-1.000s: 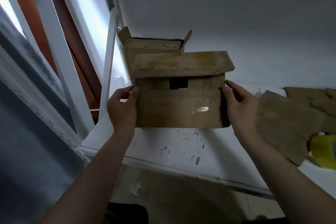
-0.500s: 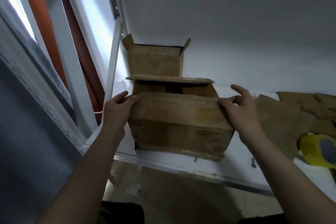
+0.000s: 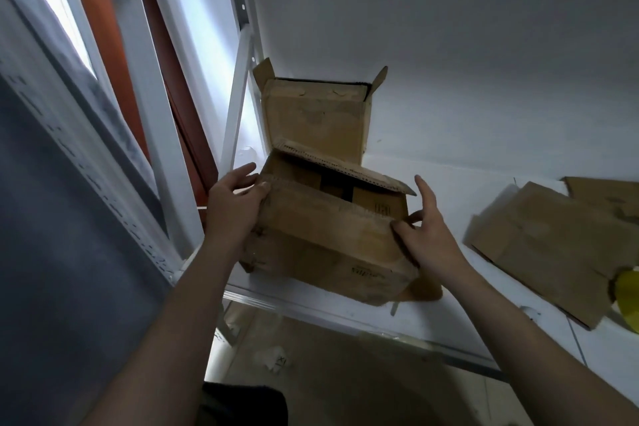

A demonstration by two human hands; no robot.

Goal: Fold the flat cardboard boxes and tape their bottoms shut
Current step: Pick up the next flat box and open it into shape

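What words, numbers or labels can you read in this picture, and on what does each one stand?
Box, front wall, lower right: small dark print, too blurred to read.
Box, inner flap on the right: dark printed marks, too blurred to read.
Paper scrap on the floor: a dark mark, perhaps "X1", not certain.
No other text can be made out.
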